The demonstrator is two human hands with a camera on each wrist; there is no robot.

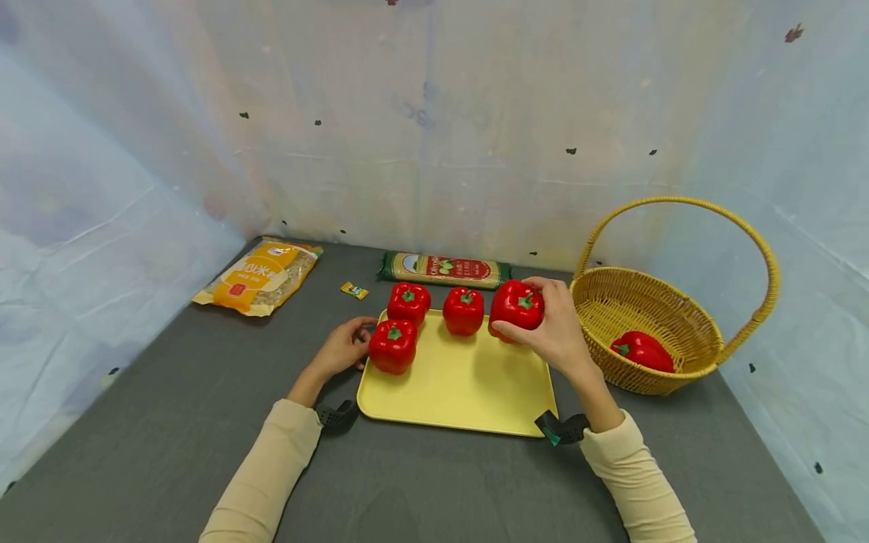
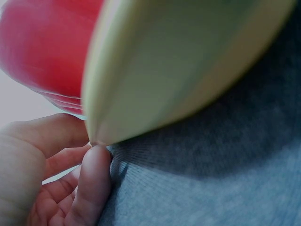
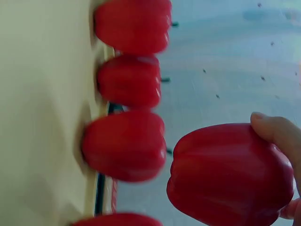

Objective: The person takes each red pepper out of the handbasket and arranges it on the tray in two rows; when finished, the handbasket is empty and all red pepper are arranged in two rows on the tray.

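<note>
My right hand [image 1: 560, 324] grips a red bell pepper [image 1: 519, 303] above the right part of a yellow tray [image 1: 455, 385]. In the right wrist view this held pepper [image 3: 230, 174] hangs apart from several peppers standing in a row on the tray. From the head, one bell pepper [image 1: 464, 311] stands at the tray's back middle, with another [image 1: 409, 303] at the back left and a third [image 1: 393, 347] in front of that. The held pepper largely hides one more. At the tray's left edge, my left hand [image 1: 342, 347] pinches the rim [image 2: 96, 127] between thumb and finger.
A yellow wicker basket [image 1: 686, 371] with a tall handle stands right of the tray, a red pepper [image 1: 645, 351] lying inside. Behind the tray lies a noodle pack [image 1: 444, 269]. Farther left are a small yellow packet [image 1: 354, 290] and an orange-yellow bag [image 1: 261, 277].
</note>
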